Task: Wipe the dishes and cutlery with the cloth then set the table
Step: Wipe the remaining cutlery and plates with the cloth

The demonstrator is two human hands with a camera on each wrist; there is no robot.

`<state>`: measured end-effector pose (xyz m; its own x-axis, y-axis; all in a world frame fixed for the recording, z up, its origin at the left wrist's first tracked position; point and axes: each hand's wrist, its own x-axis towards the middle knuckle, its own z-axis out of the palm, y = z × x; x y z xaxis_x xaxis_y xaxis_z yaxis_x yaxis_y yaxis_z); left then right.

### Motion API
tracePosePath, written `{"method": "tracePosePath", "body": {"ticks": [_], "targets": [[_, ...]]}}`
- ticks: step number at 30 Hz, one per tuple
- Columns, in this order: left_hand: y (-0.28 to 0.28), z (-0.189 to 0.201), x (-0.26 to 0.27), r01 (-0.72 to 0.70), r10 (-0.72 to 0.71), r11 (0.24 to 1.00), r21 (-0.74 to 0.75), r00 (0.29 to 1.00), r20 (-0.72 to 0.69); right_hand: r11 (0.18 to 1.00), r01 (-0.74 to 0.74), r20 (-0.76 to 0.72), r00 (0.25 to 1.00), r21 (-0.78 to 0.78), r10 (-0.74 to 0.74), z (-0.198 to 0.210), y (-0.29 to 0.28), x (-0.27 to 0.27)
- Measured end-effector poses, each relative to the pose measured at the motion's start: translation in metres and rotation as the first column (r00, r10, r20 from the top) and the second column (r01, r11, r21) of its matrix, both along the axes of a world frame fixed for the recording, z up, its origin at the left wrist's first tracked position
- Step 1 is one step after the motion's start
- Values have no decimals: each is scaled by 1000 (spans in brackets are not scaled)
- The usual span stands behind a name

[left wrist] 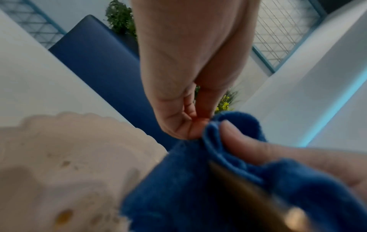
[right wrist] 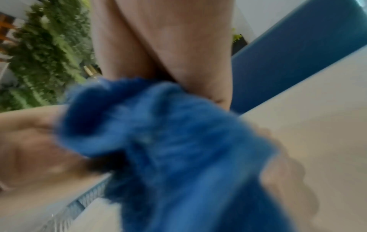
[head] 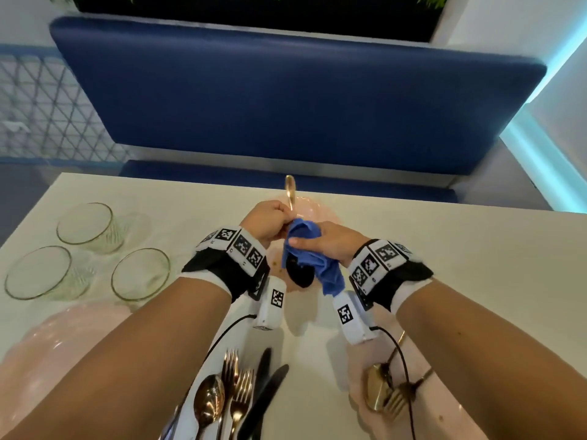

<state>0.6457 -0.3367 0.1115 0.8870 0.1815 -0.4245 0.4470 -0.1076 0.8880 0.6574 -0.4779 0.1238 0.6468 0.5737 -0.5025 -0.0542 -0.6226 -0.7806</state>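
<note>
My left hand (head: 270, 220) grips the gold handle of a piece of cutlery (head: 289, 192), whose black end (head: 298, 276) sticks out below. My right hand (head: 320, 244) holds the blue cloth (head: 313, 258) bunched round the middle of that piece, thumb on top. Both hands hover over a pink scalloped plate (left wrist: 69, 157) with brownish specks on it. The left wrist view shows my left hand (left wrist: 184, 109) pinching beside the cloth (left wrist: 178, 180). In the blurred right wrist view the cloth (right wrist: 158, 141) fills the middle under my right hand (right wrist: 158, 47).
Three clear glasses (head: 85, 227) stand at the table's left, with a pink plate (head: 57, 341) nearer me. A spoon (head: 208, 401), forks (head: 236, 385) and black knives (head: 266, 389) lie in front. At the right a gold spoon and fork (head: 381, 392) lie on another pink plate (head: 451, 417). A blue bench (head: 286, 100) lies beyond the table.
</note>
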Motion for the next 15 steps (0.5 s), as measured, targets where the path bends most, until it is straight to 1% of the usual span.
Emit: {"method": "tracePosePath", "body": {"ticks": [2,4,5,7,8,9,10,12,13,15], "targets": [[-1,8,-2,-95,98,993,-72,994,40,998,7,-60,998,57,-3,-10,4,-8],[-2,13,-3,-118,123,988,-102,991,45,992,68,-35,997,108,-65,-15,6,-20],[-3,14,-4,-79,80,995,-56,996,30,982,120,-24,993,145,-118,-16,7,-25],[-2,15,-8,67,-64,995,79,997,-42,962,171,-11,985,213,-173,-14,5,-29],[-3,15,-10,115,-110,991,70,991,-74,961,168,3,985,219,-173,-12,4,-29],[-3,14,-12,129,-127,991,15,988,-89,962,165,14,985,217,-172,-10,1,-29],[-4,14,-14,96,-102,993,-64,990,-93,961,171,11,984,216,-177,-10,-1,-29],[-6,10,-18,-23,2,977,-214,995,-99,949,201,-13,979,242,-204,-12,-3,-32],[-6,6,-20,-56,31,962,-265,995,-99,950,196,-5,980,244,-201,-12,-2,-32],[-5,-2,-22,-36,13,949,-313,997,-76,967,154,37,986,201,-164,-11,-2,-26]]}}
